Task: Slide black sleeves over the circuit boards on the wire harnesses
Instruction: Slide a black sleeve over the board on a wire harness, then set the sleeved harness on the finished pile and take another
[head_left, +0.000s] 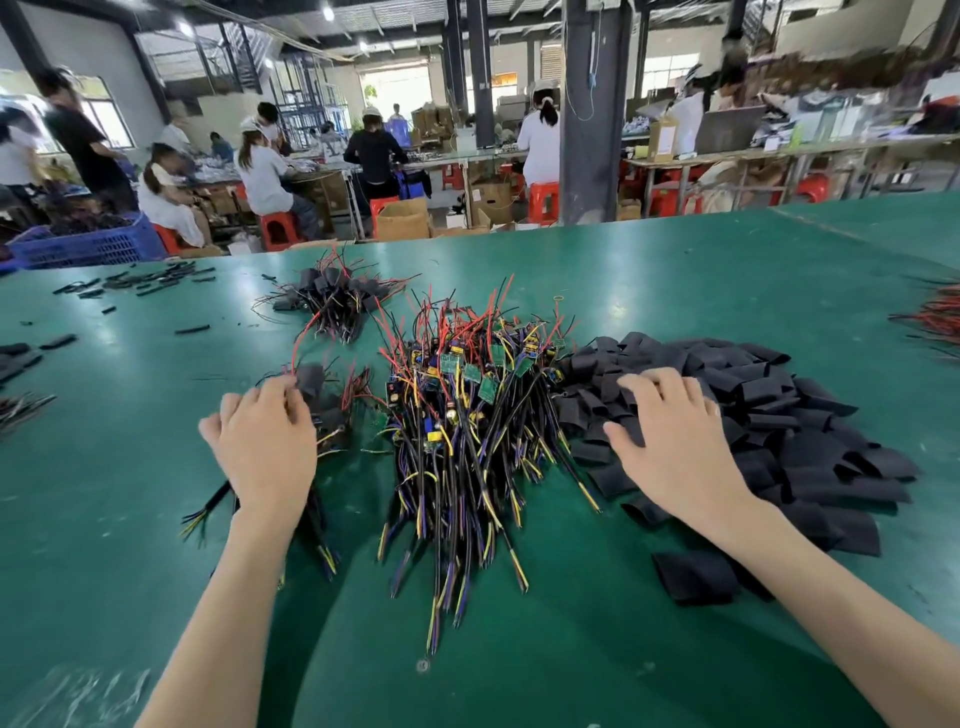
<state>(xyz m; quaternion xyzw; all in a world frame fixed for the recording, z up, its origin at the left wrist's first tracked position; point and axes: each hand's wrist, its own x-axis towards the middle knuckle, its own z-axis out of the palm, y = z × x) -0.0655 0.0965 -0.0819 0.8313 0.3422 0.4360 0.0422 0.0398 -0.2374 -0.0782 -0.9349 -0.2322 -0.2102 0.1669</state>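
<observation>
A heap of wire harnesses (457, 410) with bare green circuit boards lies in the middle of the green table (519, 649). To its right spreads a pile of flat black sleeves (769, 410). My right hand (670, 441) rests on that pile's left edge, fingers straight and spread. My left hand (265, 441) grips a sleeved harness (311, 378) over a small pile of sleeved harnesses (337, 410); its cable ends stick out below my wrist. One lone sleeve (693, 577) lies nearer me.
A further bundle of sleeved harnesses (332, 296) lies behind the heap. Loose black tube pieces (150, 280) are scattered at the far left, near a blue crate (88, 244). Red wires (935, 319) reach in at the right edge. People work at benches beyond the table.
</observation>
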